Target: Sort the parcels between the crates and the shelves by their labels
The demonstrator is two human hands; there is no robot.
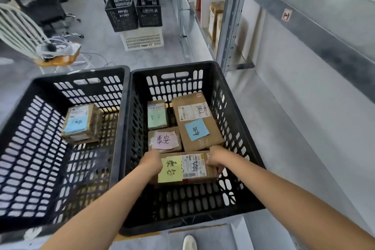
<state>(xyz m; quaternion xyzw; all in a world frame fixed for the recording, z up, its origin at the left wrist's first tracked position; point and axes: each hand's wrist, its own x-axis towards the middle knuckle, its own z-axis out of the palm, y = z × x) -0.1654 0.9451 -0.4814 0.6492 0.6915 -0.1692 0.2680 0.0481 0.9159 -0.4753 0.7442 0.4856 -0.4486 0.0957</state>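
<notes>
From the head camera we look down into two black crates standing side by side on the floor. In the right crate (233, 107) the yellow-note parcel (194, 166) lies nearest us, touching the pink-note parcel (165, 140) and the large blue-note parcel (196, 119) behind it. A green-note parcel (157, 115) stands at the back. Our left hand (151, 161) grips the yellow-note parcel's left end and our right hand (216, 159) curls round its right end, so both hands are clamped on it. The left crate (40, 128) holds one small blue-note parcel (81, 122). The metal shelves (229, 26) rise to the right, with upright boxes (216, 18) on them.

We judge the parcel a stiff, taped cardboard box, probably light for its size. Its contents are unknown, so we would keep it level. The tape may be slick, so the short ends, with fingers under the bottom edge, seem the safest hold. We would stay off the sticky note, which could peel.
</notes>
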